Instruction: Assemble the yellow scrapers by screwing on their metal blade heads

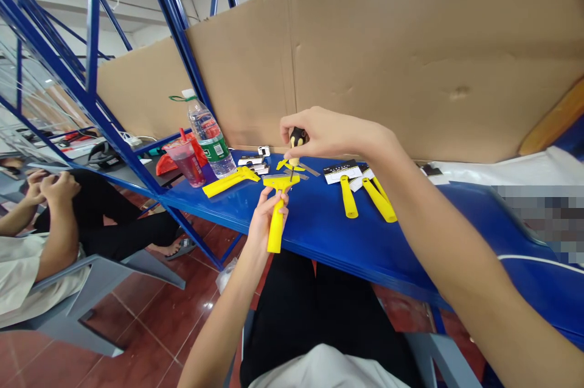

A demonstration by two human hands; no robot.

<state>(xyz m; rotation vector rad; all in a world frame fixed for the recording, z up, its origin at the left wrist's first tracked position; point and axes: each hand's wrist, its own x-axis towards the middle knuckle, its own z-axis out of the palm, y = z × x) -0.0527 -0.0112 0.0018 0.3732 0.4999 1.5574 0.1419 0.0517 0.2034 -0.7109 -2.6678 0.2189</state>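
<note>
My left hand (264, 218) is closed around a yellow scraper (276, 227), gripping it just below its wide head, with the handle pointing down toward me. From above, my right hand (319, 132) grips a screwdriver (298, 137) with a black and cream handle. The screwdriver stands upright, its shaft meeting the right part of the scraper head. Behind the head lie small yellow pieces (285, 164) and thin flat strips (310, 169). Left of my hands rests another yellow scraper (232, 182) on the blue table (314, 227).
Yellow handles (349, 198) with black-and-white cards (342, 171) lie to the right. A water bottle (212, 138) and a red drink cup (186, 160) stand at the left, by a blue rack post. Cardboard (410, 59) walls the back. Another person (50, 224) sits at far left.
</note>
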